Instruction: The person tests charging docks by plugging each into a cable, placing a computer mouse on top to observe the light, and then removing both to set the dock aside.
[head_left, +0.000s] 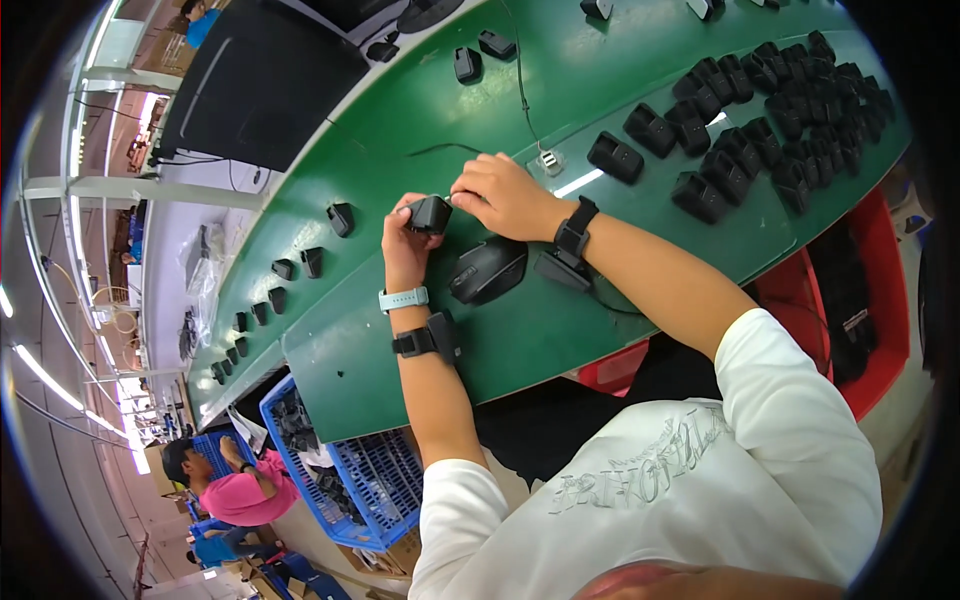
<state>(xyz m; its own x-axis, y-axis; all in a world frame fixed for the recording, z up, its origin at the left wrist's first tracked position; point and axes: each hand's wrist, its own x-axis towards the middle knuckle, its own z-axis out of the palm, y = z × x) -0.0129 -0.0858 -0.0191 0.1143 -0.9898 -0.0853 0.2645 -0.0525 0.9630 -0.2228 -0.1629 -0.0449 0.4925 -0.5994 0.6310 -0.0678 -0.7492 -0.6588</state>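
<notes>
My left hand (402, 240) is closed round a small black boxy device (430, 214), holding it up above the green table. At the device's right end, my right hand (505, 195) pinches something slim, apparently the end of a thin black cable (445, 149) that passes behind the fingers. The tip itself is mostly hidden. Just below both hands sits a black computer mouse (489, 270). A white double USB socket (549, 160) on a cord lies right of my right hand.
Many black devices (706, 198) crowd the table's right side; several more (312, 262) form a line at left. A black monitor (265, 85) stands at the back left. Blue crates (375, 480) and a red bin (890, 300) flank me. A person in pink (245, 492) works at lower left.
</notes>
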